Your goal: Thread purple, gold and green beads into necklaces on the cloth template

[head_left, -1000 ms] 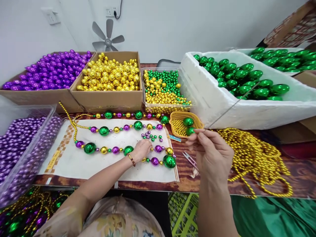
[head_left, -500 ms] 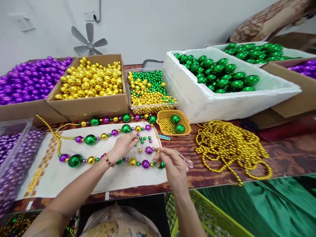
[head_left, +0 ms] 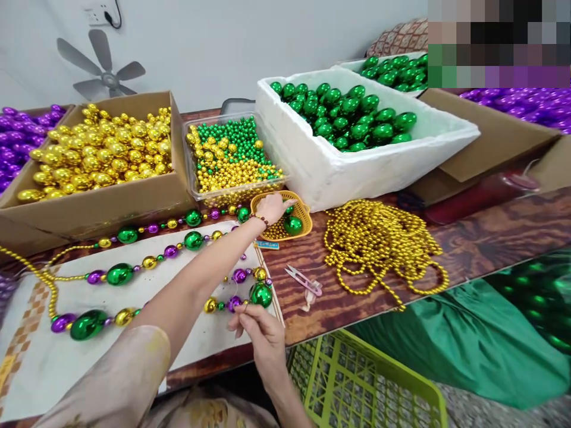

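Observation:
My left hand (head_left: 271, 208) reaches into the orange plastic basket (head_left: 307, 229), one finger stretched over the upper of its large green beads. Another large green bead (head_left: 293, 225) lies just beside the fingers; small gold beads are partly under the hand. My right hand (head_left: 263, 333) pinches what looks like a thin strand at the right end of the cloth (head_left: 209, 330), close to a purple bead (head_left: 234, 304). Near those fingertips lies a large green bead (head_left: 261, 294). A bead necklace (head_left: 119, 274) in purple, green and gold loops over the cloth, partly behind my left forearm.
Pink thread snips (head_left: 307, 282) and a heap of gold bead strands (head_left: 379, 244) lie to the right. Behind stand a carton of gold beads (head_left: 107, 148), a clear tub (head_left: 238, 189) and a white foam box (head_left: 307, 160). A lime crate (head_left: 379, 374) sits below the table edge.
My left hand has moved from the loose beads on the cloth to the orange basket. The right hand is lower, still pinching. The view has swung right, uncovering the snips.

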Demonstrator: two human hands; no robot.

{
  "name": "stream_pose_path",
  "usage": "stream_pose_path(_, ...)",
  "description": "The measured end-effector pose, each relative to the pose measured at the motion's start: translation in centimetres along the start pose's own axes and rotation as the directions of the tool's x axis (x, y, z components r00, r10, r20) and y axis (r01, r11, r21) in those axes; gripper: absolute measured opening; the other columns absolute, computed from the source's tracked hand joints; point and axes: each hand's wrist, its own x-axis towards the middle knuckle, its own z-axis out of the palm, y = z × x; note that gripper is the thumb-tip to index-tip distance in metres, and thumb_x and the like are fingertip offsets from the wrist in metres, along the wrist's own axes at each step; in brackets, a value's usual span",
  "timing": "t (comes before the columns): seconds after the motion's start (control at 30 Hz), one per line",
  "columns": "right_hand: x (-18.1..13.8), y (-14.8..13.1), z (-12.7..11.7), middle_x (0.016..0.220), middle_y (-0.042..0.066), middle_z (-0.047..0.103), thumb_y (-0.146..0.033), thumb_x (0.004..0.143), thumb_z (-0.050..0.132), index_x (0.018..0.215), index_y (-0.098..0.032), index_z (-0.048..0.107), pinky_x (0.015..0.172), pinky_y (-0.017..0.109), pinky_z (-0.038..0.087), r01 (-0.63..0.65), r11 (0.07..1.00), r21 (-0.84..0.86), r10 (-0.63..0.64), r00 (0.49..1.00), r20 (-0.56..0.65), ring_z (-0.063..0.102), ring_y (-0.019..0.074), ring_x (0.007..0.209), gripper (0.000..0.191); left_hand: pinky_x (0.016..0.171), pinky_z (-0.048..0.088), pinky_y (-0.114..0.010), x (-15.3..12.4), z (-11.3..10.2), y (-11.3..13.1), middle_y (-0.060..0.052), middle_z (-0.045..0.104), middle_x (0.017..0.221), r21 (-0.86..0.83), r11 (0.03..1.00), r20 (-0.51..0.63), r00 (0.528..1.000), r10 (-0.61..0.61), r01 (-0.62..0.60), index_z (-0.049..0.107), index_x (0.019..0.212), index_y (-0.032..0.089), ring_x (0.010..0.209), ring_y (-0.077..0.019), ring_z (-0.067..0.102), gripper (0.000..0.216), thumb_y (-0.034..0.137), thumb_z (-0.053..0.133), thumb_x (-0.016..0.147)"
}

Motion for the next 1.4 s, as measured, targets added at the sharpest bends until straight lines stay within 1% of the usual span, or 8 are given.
stream_pose_path(0.23,0.1,0.5,-0.7,0.074,0.004,0.075,-0.033,0.094,0.063,0.097,-0.026,0.079,0.053,0.028,0.053,0.027,1.0,0.014,-0.027,1.0,0.009,0.067,0.0174,0.062,0.017,0.1,0.047,-0.04,0.4,0.9,-0.9,-0.022,0.066,0.126,-0.204,0.974,0.009,0.995,0.102,-0.098,0.061,0.122,0.008,0.12,-0.0316,0.063,0.05,0.045,0.065,0.089)
stream_pose_path(0.5,1.9,0.0,-0.8,0.08,0.006,0.076,-0.034,0.093,0.064,0.102,-0.023,0.078,0.057,0.029,0.057,0.054,0.996,-0.066,-0.055,0.998,-0.008,0.072,0.0198,0.069,0.02,0.116,0.037,-0.038,-8.2,-4.3,-5.5,-0.013,0.047,0.151,-0.582,0.717,-0.247,0.924,0.293,-0.383,0.048,0.142,0.021,0.137,-0.0251,0.047,0.064,0.026,0.071,0.082)
stream_pose_path(0.67,3.5,-0.5,-0.7,0.081,0.006,0.076,-0.037,0.091,0.066,0.101,-0.02,0.077,0.059,0.027,0.057,0.053,0.99,-0.131,-0.06,0.997,-0.048,0.07,0.0177,0.066,0.022,0.103,0.05,-0.043,-14.1,-7.0,-8.3,-0.008,0.063,0.13,-0.957,0.237,-0.143,0.982,0.123,-0.169,0.057,0.125,0.023,0.117,-0.0249,0.063,0.05,0.025,0.075,0.079)
stream_pose_path(0.77,4.1,-0.5,-0.4,0.079,0.006,0.075,-0.037,0.089,0.068,0.101,-0.018,0.077,0.057,0.025,0.055,0.038,0.985,-0.169,-0.054,0.995,-0.088,0.069,0.0164,0.064,0.024,0.092,0.056,-0.041,-16.5,-7.8,-9.8,-0.008,0.07,0.113,-0.995,-0.103,-0.001,1.0,0.029,0.002,0.059,0.112,0.02,0.102,-0.0241,0.071,0.034,0.034,0.072,0.083)
stream_pose_path(0.83,4.2,-0.6,0.0,0.077,0.005,0.074,-0.038,0.088,0.068,0.1,-0.017,0.076,0.055,0.025,0.054,0.026,0.982,-0.189,-0.046,0.994,-0.102,0.068,0.0157,0.062,0.024,0.081,0.058,-0.034,-17.6,-8.1,-10.8,-0.008,0.071,0.106,-0.978,-0.19,0.087,0.996,0.012,0.087,0.06,0.107,0.019,0.092,-0.022,0.073,0.03,0.039,0.069,0.086)
stream_pose_path(0.93,4.3,-0.8,0.7,0.073,0.004,0.072,-0.038,0.089,0.067,0.099,-0.017,0.075,0.053,0.024,0.052,0.018,0.978,-0.209,-0.035,0.996,-0.082,0.065,0.0146,0.059,0.024,0.072,0.058,-0.03,-18.7,-8.4,-12.0,-0.006,0.071,0.108,-0.979,-0.175,0.107,0.994,0.014,0.108,0.06,0.116,0.022,0.086,-0.0197,0.073,0.033,0.035,0.068,0.087)
stream_pose_path(1.2,4.0,0.1,1.4,0.074,0.003,0.071,-0.037,0.09,0.064,0.106,-0.018,0.073,0.051,0.024,0.051,0.065,0.958,-0.279,-0.065,0.998,0.009,0.066,0.0143,0.057,0.026,0.093,0.055,-0.052,-20.0,-8.7,-13.8,-0.003,0.069,0.104,-0.992,-0.099,0.077,0.996,-0.047,0.072,0.056,0.114,0.024,0.095,-0.0227,0.072,0.038,0.018,0.072,0.08)
stream_pose_path(1.4,3.0,1.1,1.4,0.071,0.002,0.072,-0.032,0.092,0.062,0.102,-0.018,0.073,0.055,0.024,0.053,0.079,0.941,-0.328,-0.066,0.997,0.049,0.065,0.0128,0.057,0.021,0.088,0.057,-0.038,-20.0,-9.0,-13.8,-0.006,0.069,0.111,-0.996,-0.084,0.028,0.994,-0.108,0.019,0.065,0.114,0.019,0.093,-0.0169,0.067,0.032,0.022,0.071,0.082)
